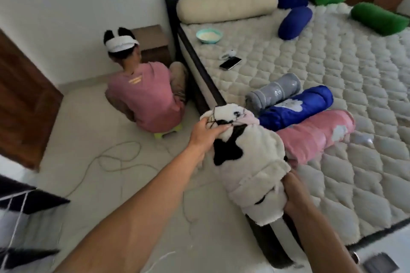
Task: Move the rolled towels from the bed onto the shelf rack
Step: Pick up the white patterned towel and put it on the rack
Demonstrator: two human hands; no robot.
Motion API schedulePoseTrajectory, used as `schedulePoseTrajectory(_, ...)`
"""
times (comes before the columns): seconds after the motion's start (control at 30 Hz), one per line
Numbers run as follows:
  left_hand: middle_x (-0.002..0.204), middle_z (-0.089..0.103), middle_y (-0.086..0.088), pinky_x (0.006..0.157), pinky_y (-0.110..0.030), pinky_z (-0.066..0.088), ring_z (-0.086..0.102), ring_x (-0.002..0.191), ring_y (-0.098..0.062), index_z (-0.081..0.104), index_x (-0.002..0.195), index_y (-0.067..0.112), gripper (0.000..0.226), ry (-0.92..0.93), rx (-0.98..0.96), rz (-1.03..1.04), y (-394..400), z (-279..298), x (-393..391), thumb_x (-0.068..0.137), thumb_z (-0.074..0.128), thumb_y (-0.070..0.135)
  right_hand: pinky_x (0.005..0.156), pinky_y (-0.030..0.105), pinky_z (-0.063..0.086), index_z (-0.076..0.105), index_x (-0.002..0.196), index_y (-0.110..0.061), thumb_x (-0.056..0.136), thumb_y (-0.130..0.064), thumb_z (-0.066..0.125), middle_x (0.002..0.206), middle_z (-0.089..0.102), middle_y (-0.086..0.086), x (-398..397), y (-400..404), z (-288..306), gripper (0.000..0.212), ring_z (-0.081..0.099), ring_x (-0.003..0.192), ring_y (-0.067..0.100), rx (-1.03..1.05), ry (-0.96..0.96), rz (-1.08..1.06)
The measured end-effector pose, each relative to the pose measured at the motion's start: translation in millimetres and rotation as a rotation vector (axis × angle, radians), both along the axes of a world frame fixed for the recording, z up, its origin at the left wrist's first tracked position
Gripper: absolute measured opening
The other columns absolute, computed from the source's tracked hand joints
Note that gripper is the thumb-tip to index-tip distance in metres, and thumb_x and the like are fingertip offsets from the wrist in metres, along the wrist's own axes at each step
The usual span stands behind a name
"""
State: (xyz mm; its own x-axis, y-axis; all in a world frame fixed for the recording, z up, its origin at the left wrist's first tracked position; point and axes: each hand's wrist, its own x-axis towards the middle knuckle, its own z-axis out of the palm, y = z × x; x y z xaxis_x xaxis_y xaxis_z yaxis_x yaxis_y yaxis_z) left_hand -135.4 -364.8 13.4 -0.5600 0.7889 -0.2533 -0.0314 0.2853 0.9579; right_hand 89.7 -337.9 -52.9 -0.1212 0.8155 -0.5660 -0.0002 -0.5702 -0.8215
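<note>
I grip the white-and-black rolled towel at both ends, left hand clenched on the far end, right hand closed on the near one, at the bed edge, centre frame. It sags loosely; a weak pinch could let it unroll, and the floor cable toward the shelf rack, lower left, could trip me.
</note>
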Motion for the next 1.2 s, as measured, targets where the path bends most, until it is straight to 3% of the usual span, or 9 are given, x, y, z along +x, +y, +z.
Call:
schedulePoseTrajectory(0.07,0.104,0.068,-0.001,0.073,-0.014,0.054,0.064,0.095,-0.015,0.063,0.116,0.011,0.042,-0.054,0.037,0.113,-49,10,-38,0.076,0.077,0.013,0.067,0.036,0.05,0.062,0.11,-0.01,0.091,-0.007,0.046,0.087,0.064,0.008,-43,-15,11,0.025,0.061,0.079,0.025,0.021,0.003,0.072)
schedulePoseTrajectory(0.23,0.113,0.07,-0.002,0.093,-0.038,0.054,0.066,0.102,-0.02,0.061,0.117,0.018,0.045,-0.086,0.053,0.439,-192,20,-133,0.074,0.077,0.022,0.08,0.046,0.057,0.071,0.095,-0.016,0.084,-0.016,0.057,0.095,0.073,0.012,-154,-96,30,0.018,0.069,0.088,0.03,0.055,0.003,0.366)
schedulePoseTrajectory(0.47,0.115,0.067,-0.007,0.093,-0.039,0.054,0.065,0.102,-0.022,0.052,0.113,0.015,0.061,-0.087,0.104,0.89,-372,24,-220,0.064,0.084,0.031,0.083,0.049,0.055,0.069,0.093,-0.014,0.082,-0.015,0.055,0.102,0.072,0.015,-297,-218,39,0.018,0.068,0.094,0.034,0.08,0.041,0.672)
schedulePoseTrajectory(0.63,0.103,0.074,-0.003,0.093,-0.043,0.055,0.07,0.097,-0.021,0.069,0.095,0.02,0.039,-0.099,0.202,1.139,-480,30,-256,0.063,0.083,0.037,0.086,0.049,0.054,0.071,0.084,-0.016,0.082,-0.018,0.056,0.094,0.073,0.013,-392,-291,59,0.015,0.068,0.089,0.032,0.098,0.129,0.935)
schedulePoseTrajectory(0.7,0.104,0.075,-0.003,0.094,-0.045,0.055,0.07,0.098,-0.022,0.069,0.101,0.021,0.051,-0.074,0.241,1.277,-517,34,-270,0.057,0.083,0.044,0.085,0.048,0.053,0.07,0.084,-0.016,0.085,-0.013,0.056,0.096,0.072,0.016,-432,-322,66,0.014,0.067,0.087,0.031,0.113,0.181,1.038)
schedulePoseTrajectory(0.87,0.108,0.07,-0.005,0.093,-0.047,0.054,0.067,0.099,-0.023,0.061,0.103,0.018,0.049,0.073,0.292,1.623,-589,66,-313,0.063,0.078,0.041,0.078,0.042,0.056,0.067,0.105,-0.012,0.087,-0.015,0.058,0.103,0.072,0.015,-530,-400,89,0.02,0.068,0.093,0.031,0.134,0.342,1.279)
schedulePoseTrajectory(1.03,0.112,0.063,-0.004,0.094,-0.046,0.053,0.062,0.104,-0.024,0.053,0.109,0.02,0.043,0.243,0.289,1.841,-641,115,-355,0.075,0.072,0.036,0.071,0.036,0.056,0.062,0.117,-0.011,0.085,-0.014,0.06,0.107,0.07,0.014,-607,-467,123,0.033,0.067,0.097,0.031,0.057,0.504,1.458)
schedulePoseTrajectory(1.1,0.106,0.061,-0.001,0.089,-0.035,0.056,0.063,0.101,-0.02,0.05,0.11,0.019,0.042,0.357,0.285,1.88,-658,132,-370,0.078,0.073,0.033,0.07,0.035,0.057,0.061,0.119,-0.01,0.085,-0.012,0.06,0.109,0.069,0.015,-632,-493,133,0.034,0.067,0.098,0.03,0.011,0.558,1.5)
schedulePoseTrajectory(1.2,0.119,0.058,-0.002,0.086,-0.023,0.054,0.061,0.106,-0.013,0.045,0.125,0.014,0.064,0.493,0.207,1.913,-684,157,-397,0.073,0.075,0.037,0.065,0.033,0.059,0.057,0.122,-0.009,0.086,-0.015,0.06,0.108,0.068,0.015,-661,-528,145,0.037,0.066,0.095,0.029,-0.082,0.614,1.558)
